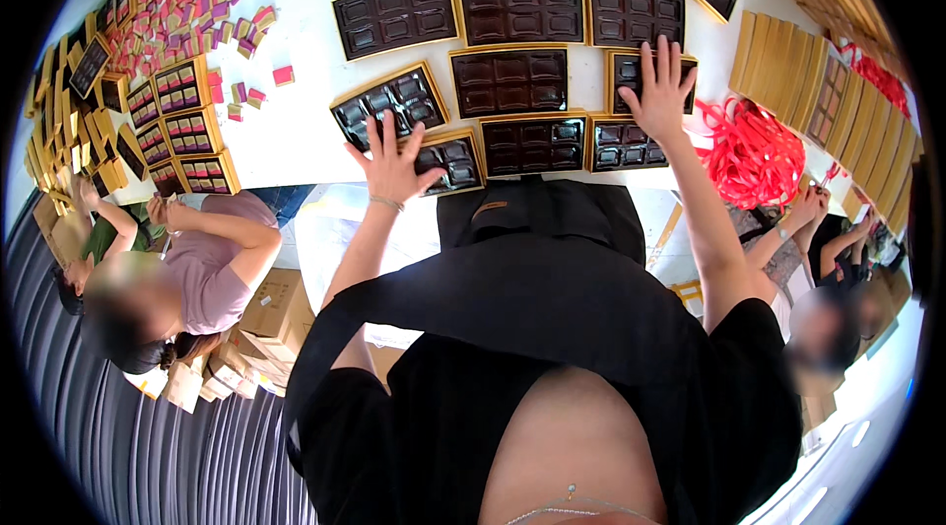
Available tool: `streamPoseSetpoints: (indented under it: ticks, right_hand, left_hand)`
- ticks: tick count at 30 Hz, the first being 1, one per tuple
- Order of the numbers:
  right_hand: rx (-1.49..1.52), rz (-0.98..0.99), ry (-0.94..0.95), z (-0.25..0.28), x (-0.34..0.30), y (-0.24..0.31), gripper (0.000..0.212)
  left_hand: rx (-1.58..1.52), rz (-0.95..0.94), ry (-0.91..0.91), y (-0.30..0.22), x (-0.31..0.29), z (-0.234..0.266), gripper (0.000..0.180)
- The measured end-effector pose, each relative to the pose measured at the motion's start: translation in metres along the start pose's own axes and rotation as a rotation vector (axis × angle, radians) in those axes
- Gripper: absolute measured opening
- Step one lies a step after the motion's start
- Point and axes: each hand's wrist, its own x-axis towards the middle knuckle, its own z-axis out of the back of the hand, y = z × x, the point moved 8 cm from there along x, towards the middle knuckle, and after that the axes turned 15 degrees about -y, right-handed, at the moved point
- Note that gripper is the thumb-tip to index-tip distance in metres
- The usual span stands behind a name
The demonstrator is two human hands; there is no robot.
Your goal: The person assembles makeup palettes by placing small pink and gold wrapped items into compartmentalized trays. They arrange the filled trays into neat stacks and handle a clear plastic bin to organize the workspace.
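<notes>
Several shallow gold-edged boxes with glossy dark brown compartment trays [507, 81] stand in rows on the white table before me. My left hand [391, 168] lies with fingers spread across two of them: a tilted tray box [409, 96] and a tray box [455, 162] at the near edge. On the right, my right hand [658, 99], fingers stretched out, rests over another tray box [623, 71] and partly covers it. Just below that hand is a near tray box [626, 145]. The compartments I can see hold nothing.
Small pink and purple wrapped pieces [202, 2] are heaped at the far left, beside filled boxes [187, 91]. A tangle of red ribbon [754, 155] lies at right, near stacked gold boxes [778, 62]. Co-workers sit on both sides; cardboard cartons [271, 313] stand behind the left one.
</notes>
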Motion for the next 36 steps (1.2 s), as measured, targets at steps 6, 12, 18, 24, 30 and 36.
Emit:
streamPoseSetpoints:
  ticks: [6,12,18,24,30,36]
  right_hand:
    - [-0.029,-0.055,-0.013,-0.004,-0.003,0.017,0.078]
    - [-0.048,-0.118,-0.015,0.002,-0.017,0.024,0.074]
    - [0.022,-0.17,-0.085,0.008,-0.005,0.031,0.071]
    - [0.014,-0.322,-0.355,0.0,0.103,-0.11,0.06]
    - [-0.16,-0.211,0.04,-0.048,0.1,-0.078,0.055]
    - [-0.046,-0.014,-0.01,-0.043,0.143,-0.002,0.049]
  left_hand:
    - [-0.048,-0.202,0.026,0.009,0.066,0.008,0.089]
    - [-0.074,-0.232,-0.022,-0.01,0.072,0.009,0.087]
    - [-0.106,-0.228,0.105,-0.107,0.144,0.006,0.083]
    - [-0.111,-0.169,-0.013,-0.12,0.191,0.011,0.082]
    - [0.157,-0.05,-0.165,-0.049,0.3,0.0,0.073]
    - [0.157,-0.074,-0.086,-0.054,0.302,-0.011,0.07]
